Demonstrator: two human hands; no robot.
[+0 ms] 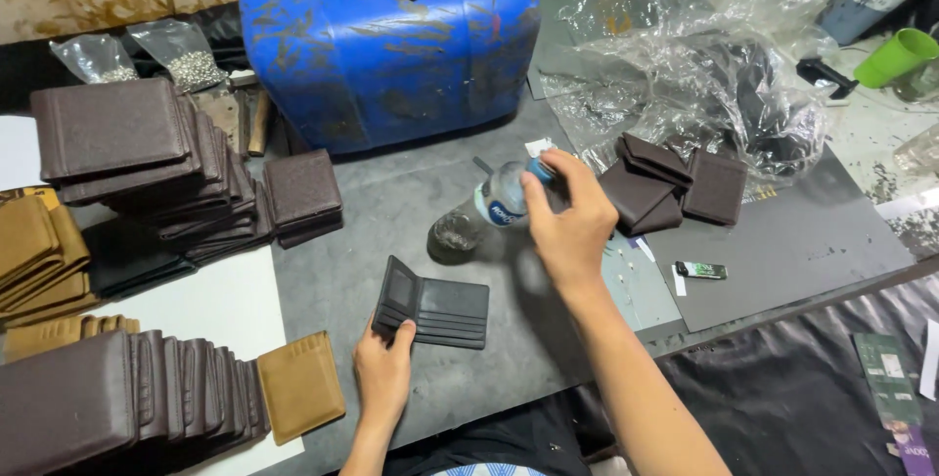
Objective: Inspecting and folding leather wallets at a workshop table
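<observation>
We see bare grey mat [342, 271] between the open wallet [435, 312] and the leaning dark brown wallet stacks [166, 158], room enough for a hand. Ahead, the blue drum [391, 45] walls off the far side. To the right, the folded wallets [675, 187] and crumpled plastic bag [704, 55] crowd the mat, with open mat around the small lighter [701, 270].

Open dark wallet [433, 312] flat on grey table, card slots up; clear plastic bottle [481, 214] tilted, blue cap
</observation>
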